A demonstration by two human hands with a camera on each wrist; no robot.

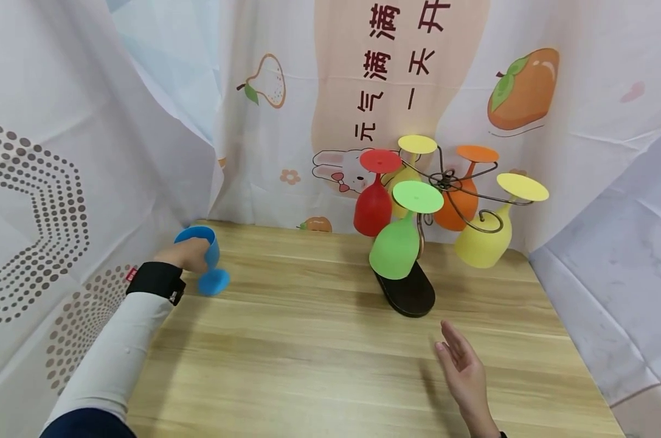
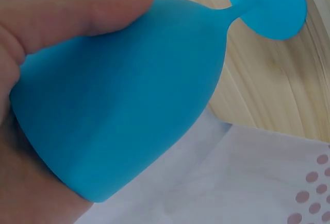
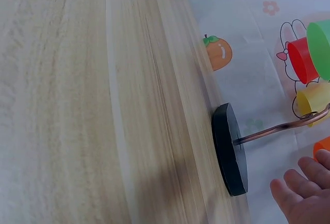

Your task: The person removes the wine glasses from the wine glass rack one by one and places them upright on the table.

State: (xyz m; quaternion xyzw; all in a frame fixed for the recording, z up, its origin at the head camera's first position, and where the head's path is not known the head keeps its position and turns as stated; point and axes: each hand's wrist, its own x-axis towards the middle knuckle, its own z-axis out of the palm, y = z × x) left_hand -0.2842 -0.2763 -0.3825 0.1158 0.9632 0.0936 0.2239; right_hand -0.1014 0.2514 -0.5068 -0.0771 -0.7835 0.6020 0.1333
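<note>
At the table's far left, my left hand grips a blue plastic goblet around its bowl. In the left wrist view the thumb lies along the blue goblet's side, and its stem and round foot point away from the hand. My right hand hovers over the right part of the table with fingers extended, holding nothing. Beyond it stands a wire goblet rack on a black base. Upside down on it hang a red goblet, a green goblet, an orange goblet and two yellow ones.
The wooden table is bordered by printed cloth curtains at the back and both sides. The rack's curled wire arms and the hanging goblets spread out above the table at the back right.
</note>
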